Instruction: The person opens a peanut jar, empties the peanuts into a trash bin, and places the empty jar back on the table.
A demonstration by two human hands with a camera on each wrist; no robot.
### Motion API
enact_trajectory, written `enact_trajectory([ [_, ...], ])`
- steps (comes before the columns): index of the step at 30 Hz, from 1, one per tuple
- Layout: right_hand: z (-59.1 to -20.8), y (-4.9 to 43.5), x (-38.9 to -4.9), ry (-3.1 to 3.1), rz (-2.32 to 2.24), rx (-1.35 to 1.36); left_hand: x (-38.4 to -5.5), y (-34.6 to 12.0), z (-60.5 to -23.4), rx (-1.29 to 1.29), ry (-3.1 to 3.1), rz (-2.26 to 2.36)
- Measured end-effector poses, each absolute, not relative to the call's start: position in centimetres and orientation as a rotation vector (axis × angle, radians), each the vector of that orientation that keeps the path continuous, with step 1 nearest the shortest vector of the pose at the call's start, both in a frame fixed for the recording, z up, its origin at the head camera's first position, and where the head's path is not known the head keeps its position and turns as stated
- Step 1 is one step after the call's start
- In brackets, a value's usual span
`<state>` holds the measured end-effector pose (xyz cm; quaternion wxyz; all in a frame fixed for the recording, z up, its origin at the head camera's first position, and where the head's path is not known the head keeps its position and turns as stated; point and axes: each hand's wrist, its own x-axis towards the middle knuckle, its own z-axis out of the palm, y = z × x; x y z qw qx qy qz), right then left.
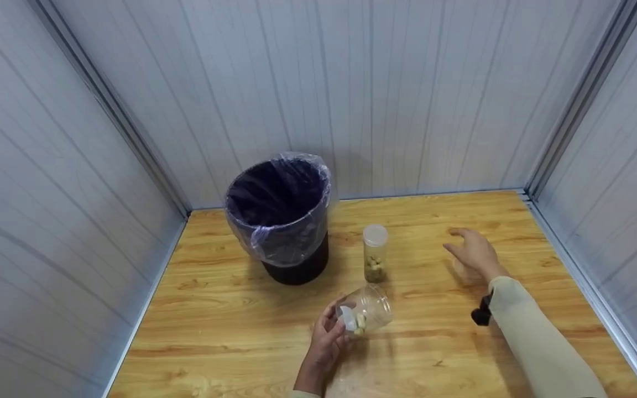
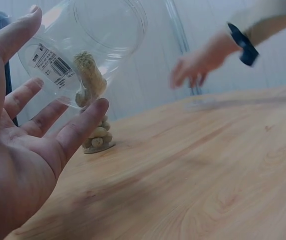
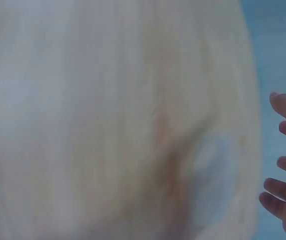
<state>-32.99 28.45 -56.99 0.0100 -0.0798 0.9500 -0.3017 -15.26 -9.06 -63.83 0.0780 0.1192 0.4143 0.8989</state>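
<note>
My left hand grips a clear plastic jar by its base and holds it tilted over the table, its mouth towards the right. A few peanuts lie inside against the lower wall, and a barcode label shows on the base. My right hand is raised at the right with loosely bent fingers and holds nothing. Below it on the table lies a clear round lid, blurred in the right wrist view. Just beyond the held jar stands a slim clear jar with a whitish cap and peanuts in its lower part.
A black trash bin with a thin plastic liner folded over its rim stands at the back left. The wood-grain table is bounded by pale panel walls at the back and both sides.
</note>
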Motion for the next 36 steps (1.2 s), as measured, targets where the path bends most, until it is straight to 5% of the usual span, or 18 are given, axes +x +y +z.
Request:
enact_trajectory([
  [5,-52.0,22.5,-34.0,2.936,-1.13,-0.454,-14.6,-9.4,-64.3,0.368,1.208,2.699],
  [17,-40.2,7.3,-33.5,2.975,-0.972,-1.482,-14.0,-9.9,-64.3,0.296,1.251,2.707],
  [36,-41.6,2.6,-35.0,2.998,-0.683,-1.856,-14.6,-11.3,-62.6,0.376,1.317,2.797],
])
